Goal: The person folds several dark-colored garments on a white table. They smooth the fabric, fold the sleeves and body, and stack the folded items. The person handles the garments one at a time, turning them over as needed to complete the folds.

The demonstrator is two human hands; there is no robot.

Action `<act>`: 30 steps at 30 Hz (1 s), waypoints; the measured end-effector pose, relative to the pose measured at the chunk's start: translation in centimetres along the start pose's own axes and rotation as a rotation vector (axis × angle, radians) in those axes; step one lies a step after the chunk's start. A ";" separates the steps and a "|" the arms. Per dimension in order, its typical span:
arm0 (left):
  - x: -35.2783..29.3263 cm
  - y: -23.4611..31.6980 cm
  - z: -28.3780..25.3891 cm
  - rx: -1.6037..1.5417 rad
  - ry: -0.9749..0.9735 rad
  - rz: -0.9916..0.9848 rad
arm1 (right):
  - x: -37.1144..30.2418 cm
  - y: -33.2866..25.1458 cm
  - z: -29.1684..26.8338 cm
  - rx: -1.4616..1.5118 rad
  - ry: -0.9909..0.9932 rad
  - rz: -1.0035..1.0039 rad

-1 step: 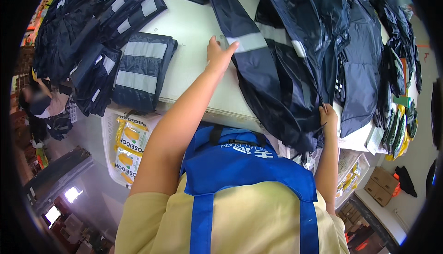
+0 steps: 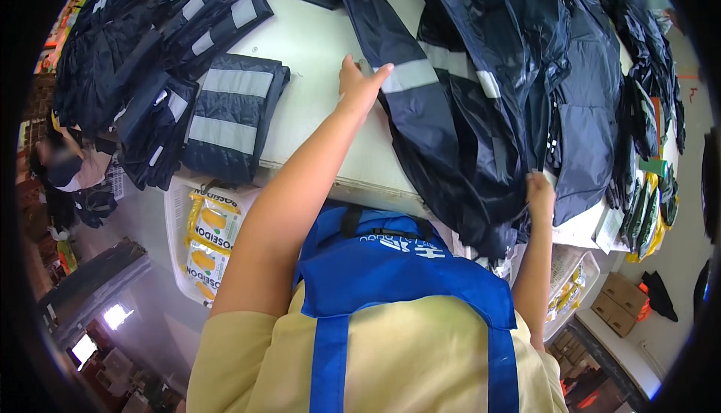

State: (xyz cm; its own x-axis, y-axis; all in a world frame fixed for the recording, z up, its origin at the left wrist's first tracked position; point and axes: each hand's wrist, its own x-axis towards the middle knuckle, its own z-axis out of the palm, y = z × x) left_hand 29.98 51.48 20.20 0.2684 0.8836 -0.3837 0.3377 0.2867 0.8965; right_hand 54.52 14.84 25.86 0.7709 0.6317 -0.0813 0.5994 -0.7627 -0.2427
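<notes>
Dark garment [image 2: 417,113], grey-banded: one, loosely spread on the bench [image 2: 312,37], near end over its front edge. Left hand [image 2: 360,86]: well apart from the right, digits spread beside a band; contact cannot be told. Right hand [image 2: 540,191]: seemingly pinching the garment's right edge; shifted slightly rightward, likely a minor adjustment, layout hardly altered.

Brown cardboard boxes [image 2: 613,313] at right

The dark garment [image 2: 424,124] appeared smooth, glossy cloth, its grey band [image 2: 413,76] matt, the blue apron [image 2: 405,285] matt cloth.
</notes>
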 end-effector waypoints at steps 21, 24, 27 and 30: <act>-10.6 3.7 -1.1 -0.450 -0.989 0.195 | -1.6 -28.3 -4.6 1.268 -0.479 0.172; -6.9 3.2 -4.8 -0.137 -1.035 0.143 | -1.9 -27.5 -7.0 1.148 -0.325 0.004; -3.8 4.4 -9.1 -0.347 -0.819 -0.032 | -2.2 -27.6 -11.0 0.805 -0.220 -0.277; -8.7 12.3 -9.0 -0.403 -0.909 0.214 | -2.6 -27.8 -11.7 0.771 -0.193 -0.331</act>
State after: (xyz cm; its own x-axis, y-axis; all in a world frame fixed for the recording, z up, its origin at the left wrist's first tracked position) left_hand 23.65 50.66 36.60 0.9283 0.3635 -0.0786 -0.0824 0.4071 0.9096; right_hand 38.37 32.73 44.16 0.4898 0.8710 -0.0367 0.4195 -0.2723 -0.8659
